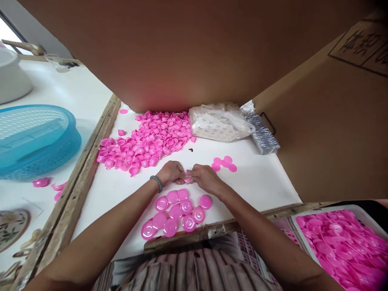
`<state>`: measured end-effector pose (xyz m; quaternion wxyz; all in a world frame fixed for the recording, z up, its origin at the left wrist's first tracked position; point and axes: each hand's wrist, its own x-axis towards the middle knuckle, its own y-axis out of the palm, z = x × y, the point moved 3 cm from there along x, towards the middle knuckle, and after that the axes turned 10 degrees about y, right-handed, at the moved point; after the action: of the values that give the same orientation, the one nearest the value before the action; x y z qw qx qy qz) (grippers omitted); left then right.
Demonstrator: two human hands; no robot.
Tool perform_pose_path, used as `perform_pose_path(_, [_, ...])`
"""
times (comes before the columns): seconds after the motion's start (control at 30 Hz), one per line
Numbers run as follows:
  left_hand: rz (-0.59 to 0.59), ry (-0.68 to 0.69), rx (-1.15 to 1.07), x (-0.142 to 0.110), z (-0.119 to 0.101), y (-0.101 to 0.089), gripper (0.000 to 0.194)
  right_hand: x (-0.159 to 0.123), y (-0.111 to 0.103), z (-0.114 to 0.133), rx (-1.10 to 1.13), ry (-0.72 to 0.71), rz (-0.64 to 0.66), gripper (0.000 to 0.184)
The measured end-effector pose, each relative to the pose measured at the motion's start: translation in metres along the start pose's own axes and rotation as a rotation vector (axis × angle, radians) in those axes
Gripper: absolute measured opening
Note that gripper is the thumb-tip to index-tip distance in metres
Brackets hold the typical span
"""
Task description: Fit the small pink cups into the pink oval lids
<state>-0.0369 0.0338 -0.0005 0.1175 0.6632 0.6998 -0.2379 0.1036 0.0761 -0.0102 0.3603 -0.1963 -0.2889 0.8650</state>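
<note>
Striped clothing point(197, 270) on the wearer sits closest to the camera, against the wooden front edge of the white tabletop point(257, 182). Left hand point(173, 173) and right hand point(204, 178) meet above that surface, fingertips pinched together on a small pink piece point(187, 178); its exact form is hidden by the fingers (a beaded bracelet point(157, 182) circles the left wrist).

Progress, as judged: one piece is being worked. Just in front of the wearer lies a loose group of round pink saucers point(159, 220), some touching or overlapping; whether these are finished or waiting cannot be determined. Beyond the hands, a large heap of pink cups point(151, 141) appears unworked. Flat pink discs point(232, 167) lie to the right of the hands, and a pale tray point(298, 231) at lower right is filled with further pink pieces point(339, 242). Much material evidently remains.

Markings: the cardboard point(303, 145) on the right carries the printed characters 体积, followed by text cut off at the picture's edge. Small print shows through the clear plastic bag point(221, 121), illegible. No brand is identified.
</note>
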Motion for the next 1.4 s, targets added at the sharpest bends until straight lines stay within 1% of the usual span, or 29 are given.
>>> perform_pose_path(0.07, [0.002,-0.028,-0.016,0.002,-0.001,0.0,0.03,0.008,-0.001,-0.002,0.049,0.033,0.056,0.013])
perform_pose_path(0.13, [0.006,-0.051,-0.003,0.003,-0.003,0.0,0.029,0.012,-0.002,0.0,0.057,0.025,0.111,0.01])
perform_pose_path(0.2, [0.017,-0.041,0.025,0.002,-0.005,-0.001,0.027,0.008,-0.002,0.002,0.028,0.005,0.102,0.004])
perform_pose_path(0.23, [0.032,-0.014,0.035,0.0,-0.005,-0.001,0.027,0.003,-0.003,0.003,0.008,-0.019,0.075,0.005])
perform_pose_path(0.27, [0.059,0.028,0.038,-0.001,-0.005,0.0,0.028,-0.003,-0.003,0.002,-0.008,-0.051,0.033,0.01])
perform_pose_path(0.33, [0.147,0.133,0.05,-0.007,-0.003,0.002,0.032,-0.02,-0.008,-0.005,-0.031,-0.089,-0.107,0.019])
perform_pose_path(0.37, [0.194,0.184,0.07,-0.011,-0.001,0.004,0.033,-0.03,-0.013,-0.012,-0.046,-0.072,-0.205,0.021])
perform_pose_path(0.43, [0.266,0.27,0.14,-0.019,0.003,0.007,0.032,-0.048,-0.025,-0.03,-0.112,0.035,-0.386,0.023])
perform_pose_path(0.47, [0.282,0.3,0.183,-0.022,0.005,0.008,0.031,-0.055,-0.031,-0.039,-0.165,0.094,-0.44,0.023])
perform_pose_path(0.5, [0.287,0.322,0.226,-0.025,0.006,0.008,0.03,-0.06,-0.034,-0.045,-0.234,0.128,-0.454,0.022])
perform_pose_path(0.53, [0.284,0.333,0.266,-0.027,0.007,0.009,0.028,-0.062,-0.035,-0.049,-0.31,0.131,-0.435,0.021])
perform_pose_path(0.6, [0.263,0.34,0.35,-0.028,0.007,0.009,0.025,-0.06,-0.031,-0.049,-0.433,0.085,-0.375,0.02])
perform_pose_path(0.67, [0.192,0.374,0.45,-0.026,0.005,0.008,0.023,-0.05,-0.022,-0.039,-0.494,0.026,-0.338,0.021])
perform_pose_path(0.77, [-0.016,0.477,0.665,-0.021,-0.004,0.003,0.024,-0.027,-0.01,-0.016,-0.429,-0.036,-0.287,0.023])
perform_pose_path(0.83, [-0.136,0.529,0.8,-0.019,-0.01,0.001,0.032,-0.007,-0.012,-0.002,-0.33,-0.042,-0.28,0.024])
perform_pose_path(0.9, [-0.203,0.542,0.889,-0.015,-0.017,0.002,0.036,0.018,-0.024,0.006,-0.284,0.022,-0.347,0.026])
perform_pose_path(0.97, [-0.223,0.501,0.952,-0.009,-0.023,0.006,0.039,0.045,-0.04,0.009,-0.318,0.145,-0.447,0.027])
perform_pose_path(1.03, [-0.218,0.438,1.0,-0.002,-0.027,0.011,0.042,0.071,-0.051,0.008,-0.363,0.242,-0.516,0.028])
perform_pose_path(1.1, [-0.194,0.391,1.014,0.004,-0.03,0.014,0.042,0.094,-0.055,0.005,-0.366,0.296,-0.552,0.031])
perform_pose_path(1.17, [-0.172,0.368,1.002,0.008,-0.03,0.015,0.04,0.11,-0.051,0.001,-0.316,0.327,-0.582,0.036])
perform_pose_path(1.23, [-0.153,0.361,0.97,0.009,-0.028,0.011,0.037,0.119,-0.045,-0.004,-0.257,0.336,-0.6,0.04])
perform_pose_path(1.3, [-0.15,0.391,0.921,0.007,-0.024,0.005,0.034,0.119,-0.039,-0.007,-0.22,0.316,-0.6,0.042])
perform_pose_path(1.33, [-0.157,0.432,0.905,0.006,-0.023,0.003,0.031,0.116,-0.038,-0.008,-0.217,0.295,-0.6,0.04])
perform_pose_path(1.4, [-0.193,0.57,0.929,0.002,-0.02,-0.002,0.02,0.102,-0.038,-0.011,-0.239,0.22,-0.616,0.033])
